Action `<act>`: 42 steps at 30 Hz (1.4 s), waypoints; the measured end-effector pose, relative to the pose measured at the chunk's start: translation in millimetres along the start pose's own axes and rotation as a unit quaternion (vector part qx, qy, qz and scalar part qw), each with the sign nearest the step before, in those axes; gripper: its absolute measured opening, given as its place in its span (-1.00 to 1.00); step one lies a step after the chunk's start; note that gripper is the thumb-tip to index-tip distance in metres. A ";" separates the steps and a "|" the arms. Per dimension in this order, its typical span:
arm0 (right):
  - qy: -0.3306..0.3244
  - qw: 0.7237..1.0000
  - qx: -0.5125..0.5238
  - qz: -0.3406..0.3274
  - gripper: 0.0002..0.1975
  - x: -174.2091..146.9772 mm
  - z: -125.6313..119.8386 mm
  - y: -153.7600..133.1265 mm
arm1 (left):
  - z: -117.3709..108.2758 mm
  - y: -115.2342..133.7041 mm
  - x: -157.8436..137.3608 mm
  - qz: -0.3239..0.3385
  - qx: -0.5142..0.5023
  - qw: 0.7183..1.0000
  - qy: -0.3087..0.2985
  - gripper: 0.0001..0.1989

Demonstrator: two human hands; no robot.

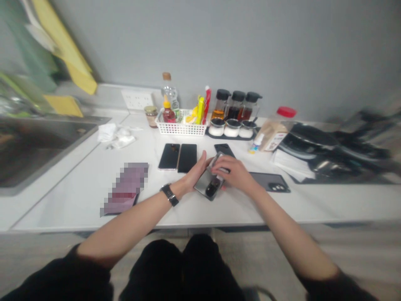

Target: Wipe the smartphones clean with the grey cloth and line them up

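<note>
My left hand (pixel 193 172) grips a smartphone (pixel 203 186) along its side, thumb up. The phone is tilted with its grey back and dark oval camera bump facing me. Over the phone's upper part, my right hand (pixel 232 170) has its fingers bent and closed, pressing a whitish tissue (pixel 220 177) against the back; most of the tissue is hidden by the fingers. Just beyond my hands lie two dark phones (pixel 169 156) side by side. Another phone (pixel 224 149) is partly covered by my right hand, and a grey phone (pixel 271 182) lies under my right forearm.
A purple-looking pixelated device (pixel 127 188) lies at left. Crumpled tissues (pixel 120 136) sit near the sink (pixel 46 154). A white basket (pixel 183 128) of condiments, sauce bottles (pixel 235 106), seasoning jars (pixel 232 128) and a red-lidded jar (pixel 277 130) line the wall. Cookware (pixel 308 142) stands at right.
</note>
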State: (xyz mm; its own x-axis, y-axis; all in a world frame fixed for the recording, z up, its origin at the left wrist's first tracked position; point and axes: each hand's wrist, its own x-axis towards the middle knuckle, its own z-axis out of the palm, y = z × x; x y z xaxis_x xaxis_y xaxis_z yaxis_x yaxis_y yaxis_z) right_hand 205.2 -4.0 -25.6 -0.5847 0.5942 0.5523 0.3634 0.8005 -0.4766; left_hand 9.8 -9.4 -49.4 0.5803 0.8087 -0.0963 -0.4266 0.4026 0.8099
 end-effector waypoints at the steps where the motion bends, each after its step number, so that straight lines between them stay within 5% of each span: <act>1: 0.035 0.999 -0.009 0.035 -0.84 1.3 -8.8 10.9 | -0.5 0.4 0.1 -0.012 -0.001 1.000 -0.024 -0.16; 4: 0.063 0.996 -0.024 0.055 -0.83 -0.1 -12.3 18.1 | 0.5 2.0 -1.3 -0.018 0.004 0.999 -0.042 -0.11; 10: -0.057 0.997 0.008 -0.056 -0.85 -19.8 39.1 -40.3 | 10.5 3.9 -5.8 0.025 0.015 0.999 0.019 -0.23; 18: 0.100 0.991 -0.051 0.076 -0.87 8.9 -13.4 19.9 | 4.7 3.7 -3.1 -0.022 -0.017 0.999 -0.041 -0.19; 24: 0.004 1.000 -0.027 0.000 -0.86 -1.4 34.9 -27.0 | -1.6 -1.6 2.5 0.001 -0.029 0.994 0.102 -0.28; 28: -0.020 1.000 -0.009 0.000 -0.85 -16.1 21.5 -23.7 | 4.3 0.1 -0.6 0.017 0.017 0.999 0.044 -0.24; 34: 0.088 0.990 -0.066 0.092 -0.85 -1.3 -16.9 22.9 | 9.1 6.4 -5.4 -0.018 0.007 0.998 -0.057 -0.15; 39: 0.014 1.000 -0.004 -0.002 -0.85 -0.5 18.4 -1.4 | 4.0 1.6 0.3 0.018 0.036 0.998 0.057 -0.23; 42: -0.011 1.000 0.016 -0.023 -0.87 -5.7 25.9 -10.2 | 2.1 -1.2 2.6 0.046 0.032 0.996 0.076 -0.26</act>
State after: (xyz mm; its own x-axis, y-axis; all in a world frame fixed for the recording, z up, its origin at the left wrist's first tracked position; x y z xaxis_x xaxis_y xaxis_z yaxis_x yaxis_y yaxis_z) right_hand 186.0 -17.6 -41.6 -0.6157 0.5552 0.5592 0.3122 0.8235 -0.4737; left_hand 13.2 -8.6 -49.4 0.4270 0.8985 -0.1022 -0.4257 0.2994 0.8539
